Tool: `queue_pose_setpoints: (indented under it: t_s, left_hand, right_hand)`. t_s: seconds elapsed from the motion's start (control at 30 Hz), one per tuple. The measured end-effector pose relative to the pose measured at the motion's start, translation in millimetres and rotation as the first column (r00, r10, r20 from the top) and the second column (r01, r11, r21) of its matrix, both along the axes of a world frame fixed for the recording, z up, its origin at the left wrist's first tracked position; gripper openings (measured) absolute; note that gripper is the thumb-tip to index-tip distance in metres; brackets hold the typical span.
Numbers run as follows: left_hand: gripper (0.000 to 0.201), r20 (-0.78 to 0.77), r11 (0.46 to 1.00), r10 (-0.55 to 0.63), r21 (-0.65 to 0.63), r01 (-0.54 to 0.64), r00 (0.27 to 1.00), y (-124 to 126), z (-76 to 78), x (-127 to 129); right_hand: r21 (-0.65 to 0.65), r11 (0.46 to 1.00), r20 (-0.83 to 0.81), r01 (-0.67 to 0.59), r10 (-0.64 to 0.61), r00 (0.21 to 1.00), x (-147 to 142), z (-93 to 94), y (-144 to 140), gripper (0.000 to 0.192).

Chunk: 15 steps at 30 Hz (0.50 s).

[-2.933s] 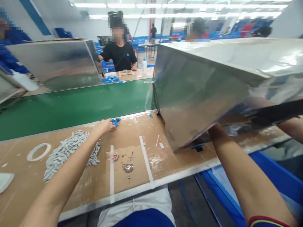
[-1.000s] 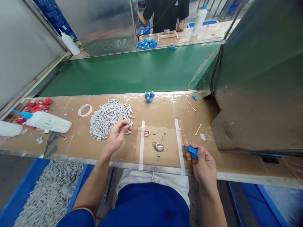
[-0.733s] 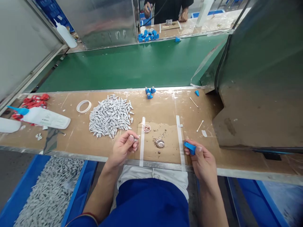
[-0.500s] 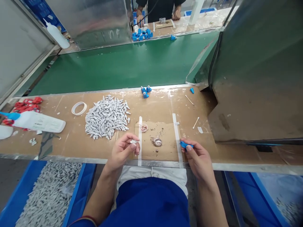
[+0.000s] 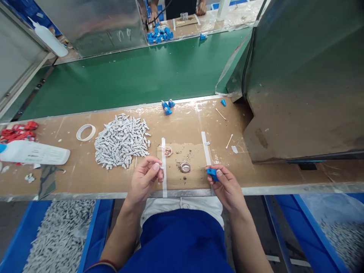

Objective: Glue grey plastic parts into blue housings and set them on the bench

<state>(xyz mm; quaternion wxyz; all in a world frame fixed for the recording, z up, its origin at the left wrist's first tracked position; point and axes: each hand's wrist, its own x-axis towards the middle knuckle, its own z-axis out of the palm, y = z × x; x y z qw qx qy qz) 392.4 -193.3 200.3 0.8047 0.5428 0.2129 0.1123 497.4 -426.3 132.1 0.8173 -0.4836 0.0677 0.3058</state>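
Between the thumb and fingers of my left hand (image 5: 146,176) is a small pale grey plastic piece (image 5: 161,167), mostly covered by the fingertips. My right hand (image 5: 229,185) pinches a blue plastic part (image 5: 212,173) by the right tape strip. The two hands are apart, with a cardboard sheet (image 5: 196,182) between them. On that sheet sits a small round dish (image 5: 184,167) of shiny liquid, with dark drops around it. A little pink-rimmed cup (image 5: 167,151) with a cotton swab across it lies by the left tape strip. A heap of grey pieces (image 5: 122,140) is left of my hands.
Several blue parts (image 5: 167,107) stand at the bench's back edge, before a green belt (image 5: 136,79). At left are a tape roll (image 5: 85,132), a white bottle (image 5: 36,152) and red parts (image 5: 19,131). A metal housing (image 5: 307,87) rises at right. Across the belt, a person's hands show.
The view has shifted slightly. My right hand has turned the blue part and come a little closer to my left hand, which still holds the grey piece.
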Motion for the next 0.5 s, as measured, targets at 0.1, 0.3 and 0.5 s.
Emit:
queue_pose_setpoints:
  t_s: [0.1, 0.3, 0.5]
  left_hand:
    - [0.035, -0.029, 0.997, -0.051, 0.053, 0.053, 0.998, -1.9, -1.4, 0.3]
    - [0.025, -0.079, 0.951, -0.103, 0.284, 0.121, 0.992, -3.9, 2.9, 3.3]
    - [0.011, -0.017, 0.746, -0.153, 0.654, 0.127, 0.988, -7.3, 12.5, 12.8]
  right_hand:
    - [0.044, 0.999, -0.076, 0.004, -0.001, 0.997, -0.3, 1.9, 2.1, 0.036]
    - [0.129, 0.992, -0.122, -0.010, 0.026, 0.992, -0.6, 0.2, 1.6, 0.035]
    - [0.182, 0.979, -0.081, -0.093, 0.109, 0.991, -0.3, 0.1, -3.3, 0.037]
